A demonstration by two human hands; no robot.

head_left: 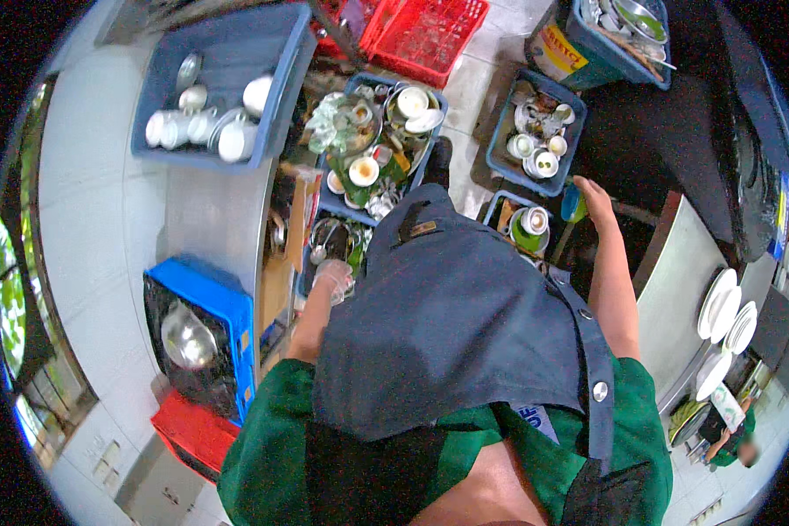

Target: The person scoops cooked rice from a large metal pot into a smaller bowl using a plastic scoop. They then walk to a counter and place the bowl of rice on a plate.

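Note:
My left hand (333, 279), in a clear plastic glove, reaches down at the near end of a tub of used dishes (329, 241). My apron hides part of that tub, and I cannot make out whether the fingers hold anything. On the other side, the bare right hand (596, 202) has its fingers around a small blue and green thing (573, 203), whose kind is unclear. Close by is a small tub with stacked white cups (531, 219) and something green. Beyond it stands a blue-grey tub (491, 158) of dirty cups and bowls.
A large tub (359, 77) holds bowls, clear plastic and leaves. White cups fill part of a blue-grey bin (280, 96) on the left counter. Red crates (438, 35) lie ahead. A blue crate (206, 272) is at left. White plates (719, 307) sit on the right counter; another person (735, 443) is beyond.

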